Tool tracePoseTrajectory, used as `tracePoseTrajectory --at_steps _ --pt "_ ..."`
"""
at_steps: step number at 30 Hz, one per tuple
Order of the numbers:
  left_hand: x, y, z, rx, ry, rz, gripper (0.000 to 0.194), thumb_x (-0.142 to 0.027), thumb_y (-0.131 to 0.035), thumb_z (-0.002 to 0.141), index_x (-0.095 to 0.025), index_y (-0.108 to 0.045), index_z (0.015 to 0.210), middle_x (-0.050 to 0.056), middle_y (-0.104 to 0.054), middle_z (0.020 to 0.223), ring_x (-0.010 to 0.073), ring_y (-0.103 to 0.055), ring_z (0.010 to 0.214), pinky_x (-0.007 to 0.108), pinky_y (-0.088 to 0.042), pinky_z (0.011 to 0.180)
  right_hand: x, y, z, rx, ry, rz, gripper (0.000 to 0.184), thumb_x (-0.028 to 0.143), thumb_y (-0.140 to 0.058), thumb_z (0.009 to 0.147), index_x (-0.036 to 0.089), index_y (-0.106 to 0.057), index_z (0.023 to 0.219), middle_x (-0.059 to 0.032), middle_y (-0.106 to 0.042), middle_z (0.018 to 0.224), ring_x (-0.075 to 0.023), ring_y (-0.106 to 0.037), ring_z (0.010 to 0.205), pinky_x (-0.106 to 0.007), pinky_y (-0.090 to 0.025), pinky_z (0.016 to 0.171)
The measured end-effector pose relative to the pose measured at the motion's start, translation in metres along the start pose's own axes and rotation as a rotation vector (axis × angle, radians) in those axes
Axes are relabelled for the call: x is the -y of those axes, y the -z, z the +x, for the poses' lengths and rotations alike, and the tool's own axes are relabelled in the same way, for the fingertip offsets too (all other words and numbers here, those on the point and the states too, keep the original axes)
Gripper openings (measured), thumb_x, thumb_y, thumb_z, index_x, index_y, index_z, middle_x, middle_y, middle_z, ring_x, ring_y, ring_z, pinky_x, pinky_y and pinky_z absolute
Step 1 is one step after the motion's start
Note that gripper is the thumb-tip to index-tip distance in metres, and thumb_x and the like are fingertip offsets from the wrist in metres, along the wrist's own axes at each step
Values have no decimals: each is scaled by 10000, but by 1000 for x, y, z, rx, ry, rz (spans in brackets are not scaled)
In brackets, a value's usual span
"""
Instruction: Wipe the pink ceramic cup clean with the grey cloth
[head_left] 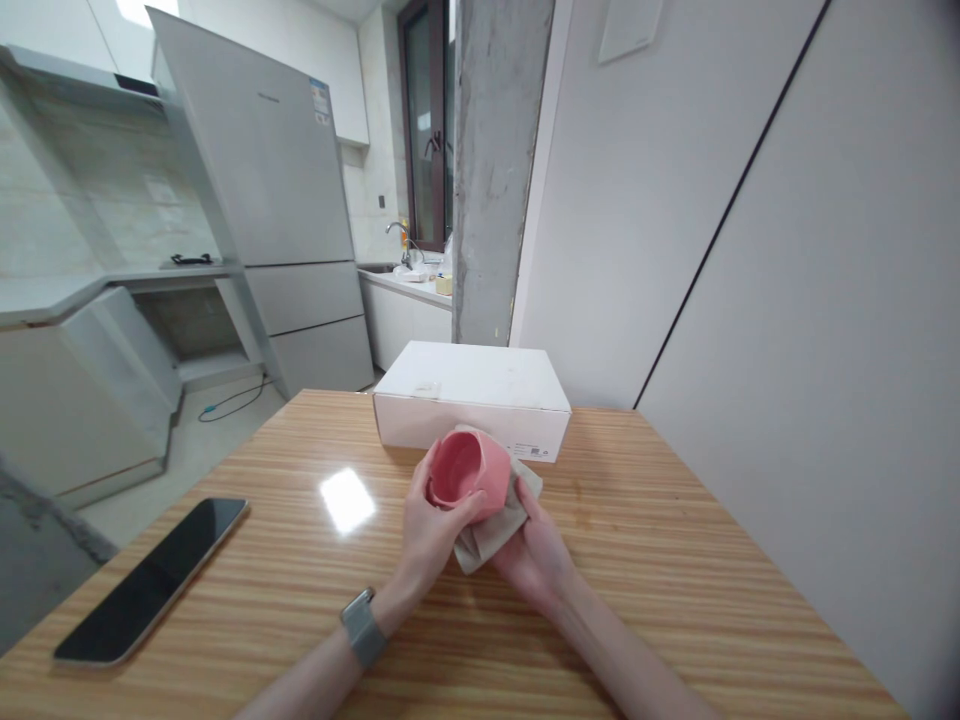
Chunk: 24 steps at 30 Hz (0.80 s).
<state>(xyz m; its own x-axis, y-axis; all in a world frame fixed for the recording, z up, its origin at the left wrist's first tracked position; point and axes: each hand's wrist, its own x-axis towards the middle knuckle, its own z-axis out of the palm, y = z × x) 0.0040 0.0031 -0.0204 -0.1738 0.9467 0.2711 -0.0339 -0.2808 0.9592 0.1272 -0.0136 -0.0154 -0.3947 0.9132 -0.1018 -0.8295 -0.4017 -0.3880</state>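
A pink pot with angular outer sides [493, 478] is held above the table, tilted so its round hollow inside faces left and toward me. My left hand [429, 520] is closed around its left side, thumb across the near face. Against the pot's right side and underside lies a folded grey-beige cloth [480, 543]. My right hand [536, 552] grips that cloth from below and the right, pressing it to the pot; some of its fingers are hidden beneath the cloth. A watch with a grey band [363, 628] is on my left wrist.
Just behind the pot, a white cardboard box [472, 385] lies on the wood-grain table [675, 580]. A dark-screened phone [154, 585] rests near the table's left edge. Beyond stand a grey fridge [262, 170] and a sink counter [409, 300]; a pale wall [787, 330] borders the right.
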Motion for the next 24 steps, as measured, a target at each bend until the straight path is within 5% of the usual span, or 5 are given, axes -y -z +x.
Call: tracePoseTrajectory --at_steps 6,12,18,24 --pt "-10 4 -1 -1 -205 208 953 -310 -828 558 -252 -341 1374 79 -482 1332 273 -475 1220 424 -405 1012 -1 -3 -4 -34 -66 8 404 376 -339 968 145 -572 1203 -63 -669 1144 -187 -588 1104 -350 -422 977" --pt "-13 9 -1 15 -321 294 991 -295 -818 560 -249 -287 1396 83 -446 1357 272 -440 1246 434 -375 1044 12 -4 -4 -149 27 -12 372 361 -355 960 159 -619 1127 -56 -713 1034 -199 -625 1040 -373 -453 943" --pt "-11 10 -3 102 -262 296 1025 -314 -825 548 -244 -262 1401 88 -451 1360 274 -449 1242 441 -387 1034 19 0 -3 -171 164 -102 350 399 -468 903 174 -637 1111 -52 -696 1087 -227 -597 1093 -392 -457 946" --pt "-13 10 -6 311 -155 156 1072 -238 -833 524 -276 -243 1418 76 -520 1304 280 -506 1188 466 -400 1019 15 9 -1 -197 415 -331 345 419 -670 756 199 -682 1021 -29 -699 1078 -221 -566 1139 -343 -417 997"
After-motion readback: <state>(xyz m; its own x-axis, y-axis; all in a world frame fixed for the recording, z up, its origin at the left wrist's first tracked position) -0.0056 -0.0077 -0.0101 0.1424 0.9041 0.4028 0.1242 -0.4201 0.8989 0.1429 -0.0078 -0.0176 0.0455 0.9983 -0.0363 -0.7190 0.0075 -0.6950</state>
